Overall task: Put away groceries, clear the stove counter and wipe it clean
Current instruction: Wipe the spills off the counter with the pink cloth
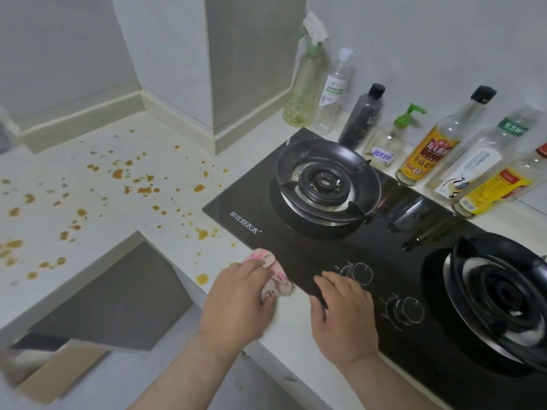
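Observation:
My left hand [236,300] grips a crumpled pink and white cloth [275,276] at the front left corner of the black glass gas stove [296,241], where it meets the white counter [165,202]. My right hand [343,315] lies on the stove's front edge beside the control knobs [359,273], its thumb hooked over the edge. Brown sauce splatters [142,189] cover the counter to the left of the stove.
Two burners [324,182] [503,294] sit on the stove. Along the back wall stand a spray bottle [305,84], several sauce and oil bottles [429,143] and a pump bottle [390,140]. A cardboard box [56,371] lies on the floor below left.

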{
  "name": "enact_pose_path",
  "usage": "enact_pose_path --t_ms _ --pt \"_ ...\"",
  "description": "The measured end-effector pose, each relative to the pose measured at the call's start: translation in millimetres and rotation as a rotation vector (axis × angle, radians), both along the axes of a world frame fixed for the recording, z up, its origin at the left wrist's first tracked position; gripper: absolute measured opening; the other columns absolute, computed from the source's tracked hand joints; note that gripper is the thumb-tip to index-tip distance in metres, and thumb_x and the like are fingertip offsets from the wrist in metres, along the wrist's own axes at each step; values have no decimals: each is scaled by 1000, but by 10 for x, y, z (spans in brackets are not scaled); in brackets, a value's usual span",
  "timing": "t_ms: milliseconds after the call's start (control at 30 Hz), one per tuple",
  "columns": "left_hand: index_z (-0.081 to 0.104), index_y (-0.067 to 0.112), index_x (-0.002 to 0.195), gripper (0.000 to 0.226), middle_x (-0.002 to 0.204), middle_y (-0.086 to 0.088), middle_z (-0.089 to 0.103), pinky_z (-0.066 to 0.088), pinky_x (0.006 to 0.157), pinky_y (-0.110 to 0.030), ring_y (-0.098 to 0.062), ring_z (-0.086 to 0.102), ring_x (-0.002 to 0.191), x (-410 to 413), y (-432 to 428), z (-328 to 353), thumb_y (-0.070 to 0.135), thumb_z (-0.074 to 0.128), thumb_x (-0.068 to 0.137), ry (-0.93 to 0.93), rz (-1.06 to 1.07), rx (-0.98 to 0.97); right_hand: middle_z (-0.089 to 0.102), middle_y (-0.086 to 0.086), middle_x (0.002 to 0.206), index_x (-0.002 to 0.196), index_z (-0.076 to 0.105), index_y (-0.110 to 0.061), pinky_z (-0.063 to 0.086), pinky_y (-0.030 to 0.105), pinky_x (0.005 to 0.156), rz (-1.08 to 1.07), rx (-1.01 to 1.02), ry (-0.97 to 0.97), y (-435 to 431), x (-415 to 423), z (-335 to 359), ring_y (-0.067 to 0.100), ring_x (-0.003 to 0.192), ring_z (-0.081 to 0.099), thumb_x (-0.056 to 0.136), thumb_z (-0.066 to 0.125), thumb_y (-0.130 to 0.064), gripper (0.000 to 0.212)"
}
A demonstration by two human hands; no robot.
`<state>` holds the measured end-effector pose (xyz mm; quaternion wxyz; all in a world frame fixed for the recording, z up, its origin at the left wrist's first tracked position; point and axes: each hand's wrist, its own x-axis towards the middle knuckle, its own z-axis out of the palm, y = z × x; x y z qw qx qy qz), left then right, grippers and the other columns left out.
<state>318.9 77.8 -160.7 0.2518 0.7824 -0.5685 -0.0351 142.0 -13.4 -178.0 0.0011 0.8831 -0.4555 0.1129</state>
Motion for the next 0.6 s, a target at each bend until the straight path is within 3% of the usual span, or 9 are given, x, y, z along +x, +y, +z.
enact_pose_path --t_ms 167,600 --pt "69 21 86 19 89 6 66 48 67 -32 -24 59 74 426 -21 39 25 71 67 14 123 2 65 -8 119 115 68 -24 48 37 91 -1 9 6 -5 -3 -26 14 110 59 85 51 -37 36" --pt "69 22 82 16 90 9 64 47 62 -31 -22 56 70 435 4 -9 31 68 69 11 51 25 64 -8 119 115 67 -23 46 37 94 -25 28 16 5 12 -20 15 111 58 86 50 -38 37"
